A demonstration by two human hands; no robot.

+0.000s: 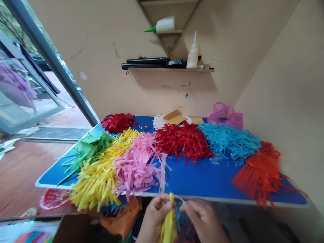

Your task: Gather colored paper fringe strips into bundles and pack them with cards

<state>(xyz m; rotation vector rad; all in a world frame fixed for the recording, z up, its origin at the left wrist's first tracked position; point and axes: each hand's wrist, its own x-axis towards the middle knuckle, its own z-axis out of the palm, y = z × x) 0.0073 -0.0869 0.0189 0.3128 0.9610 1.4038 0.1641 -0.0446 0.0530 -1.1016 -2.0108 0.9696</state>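
Note:
Just below the table's front edge, my left hand (158, 214) is closed around the top of a yellow fringed paper tassel (169, 227), whose strips hang down. A small twisted yellow loop stands up above the fingers. My right hand (202, 217) is beside it, thumb and forefinger pinching a thin pale string (179, 197) that runs to the tassel's top. On the blue table (199, 179) lie fringed paper piles: yellow (101, 175), pink (139, 162), green (91, 148), dark red (182, 140), light blue (230, 140) and orange-red (263, 172).
A wall shelf (174, 70) holds dark flat devices and a white glue bottle (192, 55); another bottle (165, 24) lies higher. Brown card pieces (175, 118) and a pink bag (226, 114) sit at the table's back. A red basket (54, 199) stands low on the left, near the doorway.

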